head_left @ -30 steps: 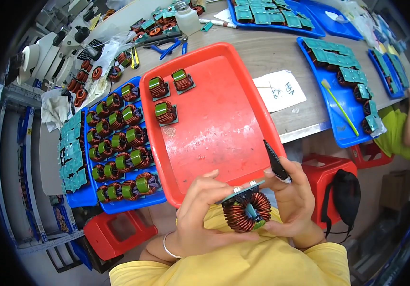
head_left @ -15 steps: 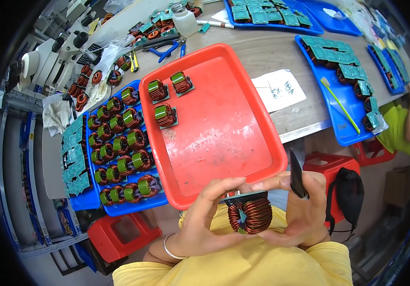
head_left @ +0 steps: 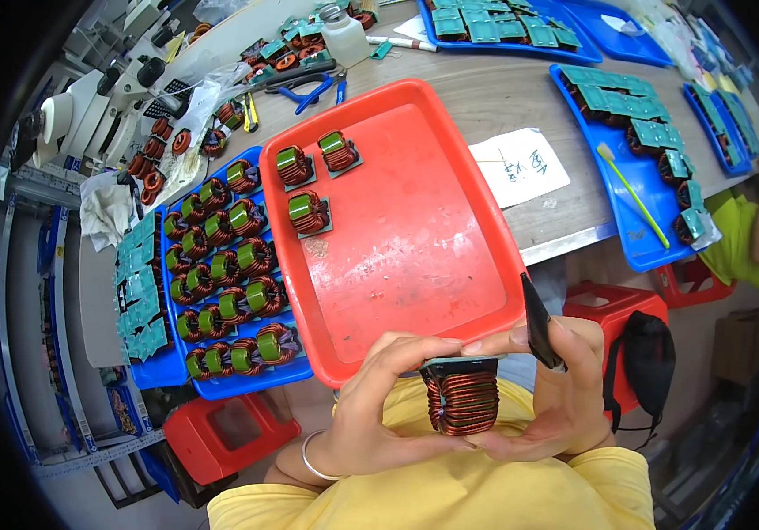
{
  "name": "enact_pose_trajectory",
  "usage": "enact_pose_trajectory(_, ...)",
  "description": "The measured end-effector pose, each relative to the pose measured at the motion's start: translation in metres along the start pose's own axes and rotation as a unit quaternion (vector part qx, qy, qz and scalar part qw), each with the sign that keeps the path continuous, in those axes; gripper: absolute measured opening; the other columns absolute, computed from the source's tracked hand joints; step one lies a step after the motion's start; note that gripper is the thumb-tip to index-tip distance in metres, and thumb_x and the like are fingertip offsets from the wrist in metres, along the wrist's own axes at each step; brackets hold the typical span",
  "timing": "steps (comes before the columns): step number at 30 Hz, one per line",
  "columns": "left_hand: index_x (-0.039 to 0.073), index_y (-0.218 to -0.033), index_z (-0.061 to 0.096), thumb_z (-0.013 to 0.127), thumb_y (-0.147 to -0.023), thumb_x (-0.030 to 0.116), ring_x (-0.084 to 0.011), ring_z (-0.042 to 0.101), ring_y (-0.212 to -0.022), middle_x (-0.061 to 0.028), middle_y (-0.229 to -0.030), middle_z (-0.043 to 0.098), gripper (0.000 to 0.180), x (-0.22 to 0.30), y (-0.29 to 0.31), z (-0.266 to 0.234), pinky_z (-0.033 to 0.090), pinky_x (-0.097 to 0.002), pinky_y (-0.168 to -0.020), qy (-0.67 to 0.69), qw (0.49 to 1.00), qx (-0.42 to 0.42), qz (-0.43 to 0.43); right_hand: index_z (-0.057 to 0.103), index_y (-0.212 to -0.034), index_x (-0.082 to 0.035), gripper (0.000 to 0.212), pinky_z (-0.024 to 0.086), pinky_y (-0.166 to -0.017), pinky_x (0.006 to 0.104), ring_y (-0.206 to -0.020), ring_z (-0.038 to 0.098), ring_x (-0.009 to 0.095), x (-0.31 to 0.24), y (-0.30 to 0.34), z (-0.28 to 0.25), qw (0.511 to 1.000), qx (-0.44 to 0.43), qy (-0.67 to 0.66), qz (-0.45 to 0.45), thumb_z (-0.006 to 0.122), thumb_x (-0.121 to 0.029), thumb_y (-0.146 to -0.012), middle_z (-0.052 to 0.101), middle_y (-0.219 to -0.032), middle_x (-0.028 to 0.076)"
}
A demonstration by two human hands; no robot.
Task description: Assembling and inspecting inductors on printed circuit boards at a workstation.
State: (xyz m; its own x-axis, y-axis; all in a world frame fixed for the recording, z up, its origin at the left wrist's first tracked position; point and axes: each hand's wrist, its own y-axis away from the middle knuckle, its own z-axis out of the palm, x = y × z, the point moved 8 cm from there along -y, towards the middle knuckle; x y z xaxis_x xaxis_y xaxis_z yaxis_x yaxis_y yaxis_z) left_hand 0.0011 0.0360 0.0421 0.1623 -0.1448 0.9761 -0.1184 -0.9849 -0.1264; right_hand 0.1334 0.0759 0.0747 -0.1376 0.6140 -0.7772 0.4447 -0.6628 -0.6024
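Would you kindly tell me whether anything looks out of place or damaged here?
Mildly, yes: the red tray has pale marks and dark specks on its floor, so it looks worn or dirty. A yellow-green brush lies slantwise in a blue tray, slightly odd beside the coil boards.

Held coil point(head_left: 462, 399): far side turned away, hidden; fingers of left hand point(head_left: 360, 424) and right hand point(head_left: 576, 415) cover part of its board's edge. Black tool point(head_left: 538, 324): tip too small to resolve. Blue coil tray point(head_left: 256, 383): right border hidden by red tray point(head_left: 406, 238). Far blue tray point(head_left: 565, 56): cut off by upper edge. Co-worker point(head_left: 755, 243): cut off at dark right rim.
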Motion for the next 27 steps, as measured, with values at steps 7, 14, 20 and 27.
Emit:
enact_pose_trajectory(7,-0.002,-0.117,0.047,0.084,-0.056,0.014,-0.0219,0.054,-0.095,-0.0129,-0.104,0.054,0.073,-0.001,-0.001,-0.002,0.045,-0.0314,-0.08,0.008,1.0,0.016,-0.005,0.033,-0.126,0.009,0.084,0.054,-0.076,0.0274,-0.096,0.059,0.025,0.005,-0.001,-0.001,0.999,0.007,-0.05,0.02,0.082,-0.009,-0.06,0.041,-0.114,0.02)
enact_pose_trajectory(14,-0.003,-0.124,0.036,0.08,-0.061,0.001,-0.0201,0.048,-0.109,-0.0127,-0.117,0.046,0.076,-0.016,0.006,0.002,0.041,-0.0318,-0.091,0.19,0.98,0.05,-0.043,0.032,-0.128,0.008,0.088,0.049,-0.081,0.0307,-0.097,0.058,0.024,0.011,-0.009,-0.001,0.997,-0.024,-0.039,0.063,0.083,-0.012,-0.059,0.046,-0.113,0.018)
enact_pose_trajectory(20,-0.006,-0.126,0.034,0.077,-0.063,-0.004,-0.0217,0.046,-0.112,-0.0148,-0.12,0.041,0.076,-0.009,-0.001,0.001,0.041,-0.0319,-0.094,0.188,0.981,0.029,-0.023,0.031,-0.13,0.005,0.093,0.042,-0.086,0.0327,-0.104,0.053,0.026,0.027,0.003,-0.014,0.996,0.028,-0.036,0.074,0.084,-0.017,-0.058,0.046,-0.116,0.017)
enact_pose_trajectory(27,-0.007,-0.122,0.04,0.077,-0.063,-0.003,-0.0224,0.046,-0.111,-0.0144,-0.118,0.041,0.069,-0.003,-0.001,-0.007,0.041,-0.0328,-0.095,0.138,0.99,0.035,0.006,0.031,-0.131,0.004,0.092,0.042,-0.088,0.0334,-0.105,0.052,0.025,0.034,0.013,-0.002,0.991,-0.024,-0.066,0.114,0.084,-0.017,-0.059,0.044,-0.118,0.016)
